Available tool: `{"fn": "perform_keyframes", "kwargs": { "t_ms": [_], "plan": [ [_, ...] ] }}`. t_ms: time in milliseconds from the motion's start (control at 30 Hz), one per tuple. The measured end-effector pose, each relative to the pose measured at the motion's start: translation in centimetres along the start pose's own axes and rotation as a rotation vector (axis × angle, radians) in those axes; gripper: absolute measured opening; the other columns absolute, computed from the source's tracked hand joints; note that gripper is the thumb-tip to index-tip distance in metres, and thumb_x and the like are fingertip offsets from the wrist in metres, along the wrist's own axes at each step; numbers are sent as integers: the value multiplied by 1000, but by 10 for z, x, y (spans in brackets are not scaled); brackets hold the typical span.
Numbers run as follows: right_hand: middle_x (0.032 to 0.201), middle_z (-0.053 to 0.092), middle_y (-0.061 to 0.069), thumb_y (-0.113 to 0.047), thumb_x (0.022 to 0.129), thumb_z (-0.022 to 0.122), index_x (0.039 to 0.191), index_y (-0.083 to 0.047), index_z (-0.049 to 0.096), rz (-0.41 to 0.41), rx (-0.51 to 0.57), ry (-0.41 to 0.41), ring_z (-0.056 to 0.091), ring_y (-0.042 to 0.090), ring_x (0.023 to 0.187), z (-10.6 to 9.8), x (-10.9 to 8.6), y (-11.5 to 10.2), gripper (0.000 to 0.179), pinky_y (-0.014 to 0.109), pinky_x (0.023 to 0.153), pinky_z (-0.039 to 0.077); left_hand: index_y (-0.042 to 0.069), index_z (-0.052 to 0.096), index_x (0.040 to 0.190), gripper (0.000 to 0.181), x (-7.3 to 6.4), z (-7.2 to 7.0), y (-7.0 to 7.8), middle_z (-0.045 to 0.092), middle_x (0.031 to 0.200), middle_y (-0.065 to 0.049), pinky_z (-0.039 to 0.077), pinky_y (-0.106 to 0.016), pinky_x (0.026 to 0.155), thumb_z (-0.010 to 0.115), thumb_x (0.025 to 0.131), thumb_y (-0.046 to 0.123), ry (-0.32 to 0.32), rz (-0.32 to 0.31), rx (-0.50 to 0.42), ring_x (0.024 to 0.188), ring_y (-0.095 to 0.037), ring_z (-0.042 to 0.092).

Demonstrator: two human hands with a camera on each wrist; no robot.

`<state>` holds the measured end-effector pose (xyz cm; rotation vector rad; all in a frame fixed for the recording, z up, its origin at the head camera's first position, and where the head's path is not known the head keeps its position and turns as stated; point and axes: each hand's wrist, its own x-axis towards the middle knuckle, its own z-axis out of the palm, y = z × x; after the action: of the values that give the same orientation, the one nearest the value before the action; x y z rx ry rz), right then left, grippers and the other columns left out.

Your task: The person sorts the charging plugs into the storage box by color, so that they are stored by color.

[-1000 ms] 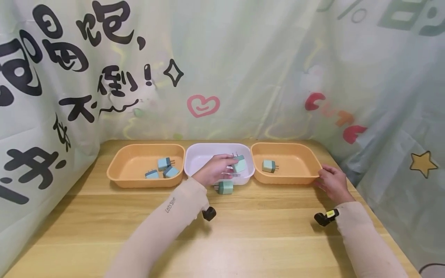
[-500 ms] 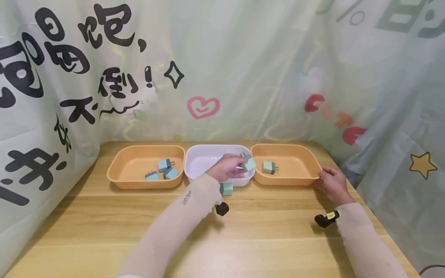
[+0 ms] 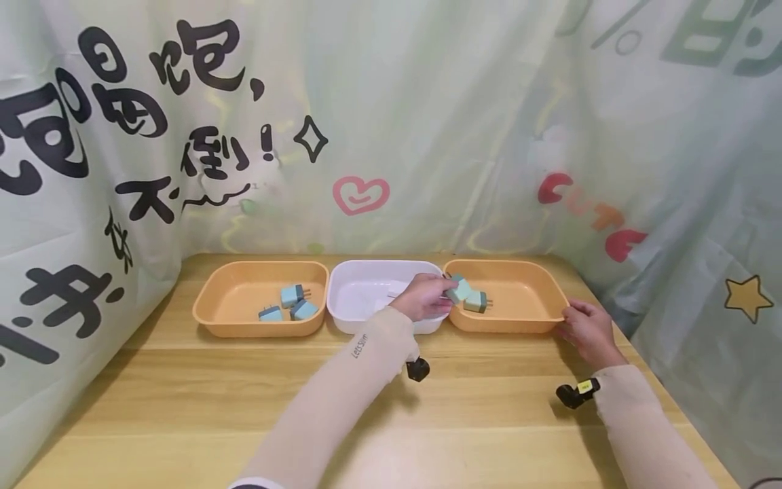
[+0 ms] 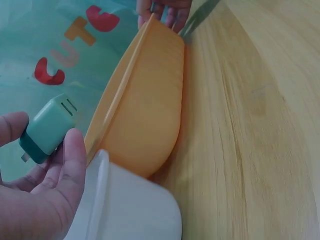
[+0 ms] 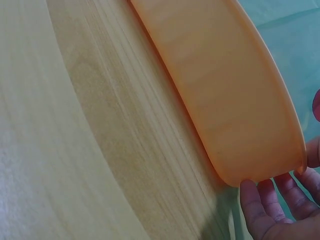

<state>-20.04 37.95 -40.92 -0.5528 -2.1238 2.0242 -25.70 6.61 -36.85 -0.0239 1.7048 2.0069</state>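
My left hand (image 3: 423,297) pinches a green charger plug (image 3: 459,288) between thumb and fingers, at the left rim of the right orange tray (image 3: 519,324). In the left wrist view, the green charger plug (image 4: 49,127) shows two slots on its end, with its dark prong side lower left. Another green charger plug (image 3: 474,301) lies inside that tray, just beside the held one. At the tray's right end, my right hand (image 3: 589,333) holds the rim and outer wall; the right wrist view shows its fingers (image 5: 257,207) against the tray's lower edge.
A white tray (image 3: 354,320) stands in the middle, partly covered by the left hand. In the left orange tray (image 3: 229,326) lie blue charger plugs (image 3: 292,295). All three trays stand in a row on the wooden table (image 3: 201,401), before a printed curtain (image 3: 427,136).
My left hand has carried the green charger plug rightward from over the white tray to the right orange tray. A plug on the table is now hidden behind the left arm. My right hand stays put.
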Motion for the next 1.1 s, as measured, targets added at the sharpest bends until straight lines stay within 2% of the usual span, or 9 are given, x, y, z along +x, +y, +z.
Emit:
{"fn": "perform_keyframes", "kwargs": {
  "t_ms": [133, 300, 400, 533, 633, 800, 933, 1033, 1100],
  "plan": [
    [116, 45, 12, -8, 94, 49, 131, 0, 45, 4, -3, 13, 55, 9, 87, 1, 0, 2, 37, 28, 76, 57, 2, 62, 97, 12, 9, 10, -7, 62, 75, -7, 58, -25, 66, 64, 92, 12, 8, 12, -17, 64, -15, 61],
    [116, 45, 13, -7, 93, 49, 127, -3, 46, 8, 4, 12, 57, 7, 86, 1, -2, 2, 34, 29, 76, 58, -9, 59, 108, 20, 16, 24, -11, 63, 78, -14, 58, -29, 76, 59, 94, 5, 16, 16, -114, 66, -18, 63],
    [111, 46, 9, -6, 93, 49, 128, -1, 46, 8, 16, 15, 58, 7, 84, -1, -2, 1, 36, 29, 76, 58, -15, 55, 115, 25, 19, 36, -9, 63, 84, -18, 57, -32, 81, 56, 95, 0, 20, 17, -171, 77, -24, 66],
    [109, 46, 9, -6, 93, 49, 132, 2, 44, 0, 23, 8, 58, 6, 83, -3, -1, 0, 40, 28, 74, 58, -16, 53, 117, 25, 25, 53, -9, 60, 89, -21, 55, -37, 86, 53, 95, -4, 49, 13, -163, 93, -34, 64],
    [111, 45, 12, -6, 94, 48, 135, 4, 41, -10, 19, -3, 59, 6, 82, -5, 0, 1, 43, 29, 74, 58, -15, 53, 118, 26, 28, 65, -9, 59, 92, -20, 53, -44, 90, 53, 94, -5, 86, -2, -104, 94, -34, 62],
    [114, 44, 16, -6, 94, 48, 137, 7, 38, -11, -9, -5, 59, 6, 80, -4, 3, 4, 46, 29, 74, 58, -11, 51, 124, 31, 31, 75, -7, 59, 94, -19, 52, -54, 88, 55, 94, -2, 183, 1, 11, 69, -23, 56],
    [111, 45, 14, -6, 94, 49, 134, 6, 40, -2, -18, 4, 58, 6, 79, -2, 3, 5, 43, 28, 72, 58, -7, 54, 120, 28, 35, 74, -6, 59, 82, -14, 59, -40, 72, 57, 96, 6, 221, -33, 160, 52, -16, 51],
    [109, 45, 12, -7, 94, 49, 132, 3, 42, -3, -22, 7, 58, 6, 79, -1, 2, 4, 40, 27, 72, 58, -5, 61, 104, 19, 40, 72, -7, 61, 68, -11, 57, -28, 53, 58, 96, 11, 242, -59, 297, 45, -15, 52],
    [109, 46, 12, -7, 94, 50, 131, 2, 43, -1, -16, 7, 58, 6, 79, 0, 2, 2, 39, 27, 72, 58, -4, 65, 91, 18, 43, 72, -6, 62, 63, -11, 52, -25, 46, 58, 94, 12, 246, -56, 388, 46, -17, 55]
  ]
}}
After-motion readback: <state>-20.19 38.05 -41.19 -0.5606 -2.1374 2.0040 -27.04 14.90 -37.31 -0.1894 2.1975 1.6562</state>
